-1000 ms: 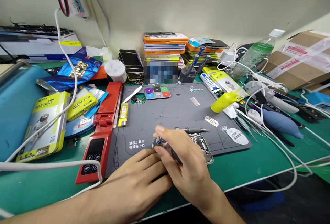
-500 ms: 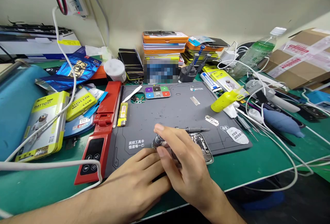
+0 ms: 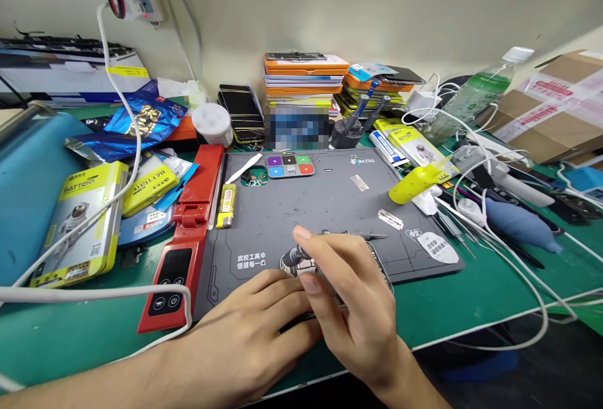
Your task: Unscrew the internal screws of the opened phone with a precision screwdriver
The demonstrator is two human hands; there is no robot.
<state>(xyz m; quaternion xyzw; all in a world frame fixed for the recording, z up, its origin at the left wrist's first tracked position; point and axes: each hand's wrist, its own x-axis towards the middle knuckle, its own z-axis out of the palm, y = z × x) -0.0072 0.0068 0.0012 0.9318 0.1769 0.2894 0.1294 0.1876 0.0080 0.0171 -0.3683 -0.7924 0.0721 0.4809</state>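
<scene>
An opened phone (image 3: pixel 385 271) with its inner parts bare lies at the near edge of the grey mat, largely covered by my hands. My left hand (image 3: pixel 264 315) lies across its near side, fingers close together and bent over it; the fingertips are partly hidden. Above the phone, my right hand (image 3: pixel 353 296) holds a dark screwdriver (image 3: pixel 294 257) between thumb and fingers, the index finger reaching over its end. The screwdriver's tip is out of sight. Just beyond my right hand, a second slim screwdriver (image 3: pixel 370 236) lies on the mat.
A red folding device (image 3: pixel 188 220) borders the mat (image 3: pixel 282 208) on the left. A yellow bottle (image 3: pixel 414 183), a razor blade (image 3: pixel 390 219) and cables lie right. A colored block tray (image 3: pixel 291 167), screwdriver stand (image 3: pixel 346 136) and stacked boxes (image 3: pixel 304 70) stand behind.
The view has shifted slightly. My right hand has moved a little over the phone and now hides more of its right part. My left hand stays on the phone.
</scene>
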